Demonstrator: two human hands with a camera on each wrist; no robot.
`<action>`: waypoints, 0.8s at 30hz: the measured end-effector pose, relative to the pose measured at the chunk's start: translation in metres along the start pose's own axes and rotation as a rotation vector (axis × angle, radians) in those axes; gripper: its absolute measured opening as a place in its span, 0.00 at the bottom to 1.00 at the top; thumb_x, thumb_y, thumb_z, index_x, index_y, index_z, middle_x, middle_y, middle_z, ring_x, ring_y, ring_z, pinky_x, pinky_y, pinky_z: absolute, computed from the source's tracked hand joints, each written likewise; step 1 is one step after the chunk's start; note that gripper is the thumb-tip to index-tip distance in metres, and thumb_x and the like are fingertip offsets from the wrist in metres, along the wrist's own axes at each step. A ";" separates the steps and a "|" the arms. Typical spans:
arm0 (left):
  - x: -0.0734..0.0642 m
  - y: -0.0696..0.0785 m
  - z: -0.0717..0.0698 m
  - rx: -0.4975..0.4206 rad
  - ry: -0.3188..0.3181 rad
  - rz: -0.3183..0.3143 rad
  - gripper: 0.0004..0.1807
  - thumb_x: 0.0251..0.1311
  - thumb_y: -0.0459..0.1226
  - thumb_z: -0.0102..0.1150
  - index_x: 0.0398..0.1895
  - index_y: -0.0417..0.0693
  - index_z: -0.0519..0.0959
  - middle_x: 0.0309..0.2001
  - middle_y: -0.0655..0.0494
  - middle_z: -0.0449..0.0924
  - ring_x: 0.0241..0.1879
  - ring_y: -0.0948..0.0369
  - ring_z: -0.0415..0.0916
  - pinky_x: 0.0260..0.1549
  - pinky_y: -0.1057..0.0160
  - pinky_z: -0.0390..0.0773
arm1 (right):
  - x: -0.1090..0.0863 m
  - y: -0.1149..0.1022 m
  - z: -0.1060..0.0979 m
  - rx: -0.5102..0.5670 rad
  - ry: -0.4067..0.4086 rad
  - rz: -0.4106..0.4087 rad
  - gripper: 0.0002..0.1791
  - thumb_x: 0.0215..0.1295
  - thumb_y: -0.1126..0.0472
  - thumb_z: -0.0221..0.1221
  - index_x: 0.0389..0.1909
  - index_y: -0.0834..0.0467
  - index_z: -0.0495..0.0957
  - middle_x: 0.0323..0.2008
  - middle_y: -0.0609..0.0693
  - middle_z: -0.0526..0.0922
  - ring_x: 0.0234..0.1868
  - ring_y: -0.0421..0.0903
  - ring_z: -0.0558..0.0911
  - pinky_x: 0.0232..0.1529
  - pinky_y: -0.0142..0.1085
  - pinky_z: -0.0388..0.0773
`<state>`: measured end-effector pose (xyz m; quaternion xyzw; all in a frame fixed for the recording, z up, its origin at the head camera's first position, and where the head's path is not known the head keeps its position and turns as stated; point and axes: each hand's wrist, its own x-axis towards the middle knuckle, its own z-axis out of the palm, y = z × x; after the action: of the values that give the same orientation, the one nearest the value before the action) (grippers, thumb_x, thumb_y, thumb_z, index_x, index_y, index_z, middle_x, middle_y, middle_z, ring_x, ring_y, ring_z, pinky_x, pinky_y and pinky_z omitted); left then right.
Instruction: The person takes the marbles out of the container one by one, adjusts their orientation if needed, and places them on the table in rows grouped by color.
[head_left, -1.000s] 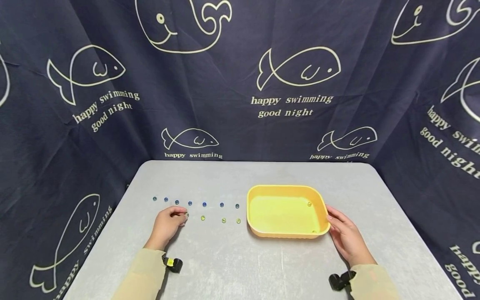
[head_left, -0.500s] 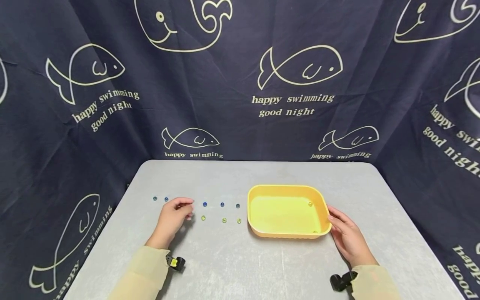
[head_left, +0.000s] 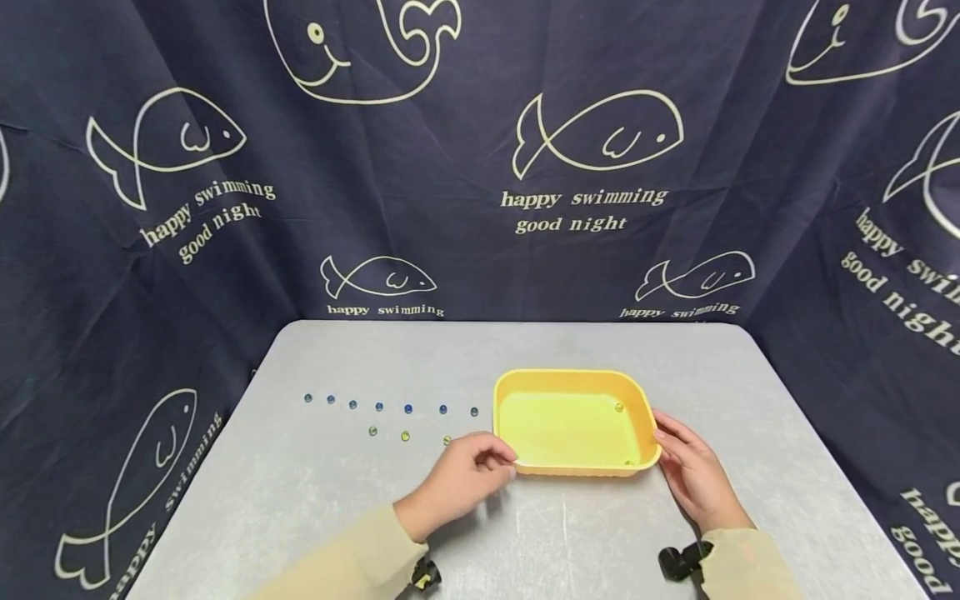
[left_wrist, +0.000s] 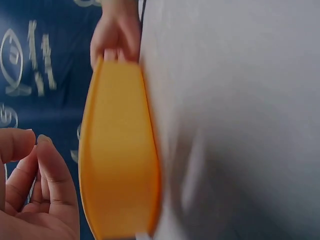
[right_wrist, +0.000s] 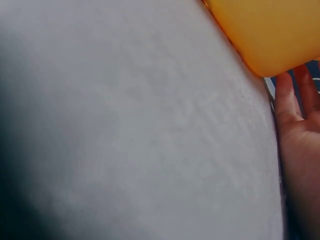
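My left hand hovers at the front left corner of a yellow plastic bin. Its thumb and index fingertip almost meet in the left wrist view, and no marble shows between them. Against the bin's right end rests my right hand, fingers fairly straight along the outer wall. Inside the bin lie two yellow-green marbles, one by the right wall and another at the front right. On the table, a row of blue marbles runs behind a shorter row of yellow-green marbles, whose right end my left hand covers.
The grey table has rounded far corners. A dark blue curtain with fish drawings and lettering hangs behind it and on both sides. Each wrist carries a small black camera, like the right one.
My left hand has left a yellow-green marble at the left end of the front row and moved right to the bin's corner. The right hand and the bin have stayed put.
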<state>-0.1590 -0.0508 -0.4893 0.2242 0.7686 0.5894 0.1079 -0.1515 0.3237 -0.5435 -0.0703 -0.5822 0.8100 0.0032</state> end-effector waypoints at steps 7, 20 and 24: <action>0.023 0.021 0.028 0.056 -0.102 0.105 0.05 0.62 0.31 0.68 0.40 0.46 0.86 0.34 0.62 0.81 0.32 0.69 0.77 0.33 0.68 0.81 | 0.000 0.001 -0.001 -0.001 0.008 0.003 0.25 0.76 0.64 0.59 0.72 0.60 0.72 0.59 0.38 0.80 0.60 0.34 0.79 0.58 0.29 0.76; 0.066 0.040 0.076 0.113 -0.158 0.095 0.10 0.62 0.33 0.67 0.46 0.48 0.86 0.39 0.67 0.81 0.35 0.75 0.76 0.38 0.73 0.80 | -0.001 -0.002 0.003 -0.004 0.019 0.002 0.26 0.76 0.64 0.59 0.72 0.61 0.71 0.60 0.40 0.79 0.60 0.34 0.78 0.58 0.28 0.76; 0.079 0.042 0.089 0.168 -0.177 0.098 0.11 0.64 0.35 0.66 0.49 0.49 0.85 0.43 0.68 0.82 0.37 0.76 0.76 0.39 0.75 0.78 | -0.002 -0.002 0.003 0.004 0.012 -0.010 0.25 0.76 0.65 0.58 0.72 0.62 0.72 0.60 0.40 0.80 0.60 0.35 0.79 0.57 0.29 0.77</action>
<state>-0.1809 0.0717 -0.4662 0.3210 0.7907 0.5056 0.1271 -0.1500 0.3215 -0.5409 -0.0723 -0.5810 0.8106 0.0108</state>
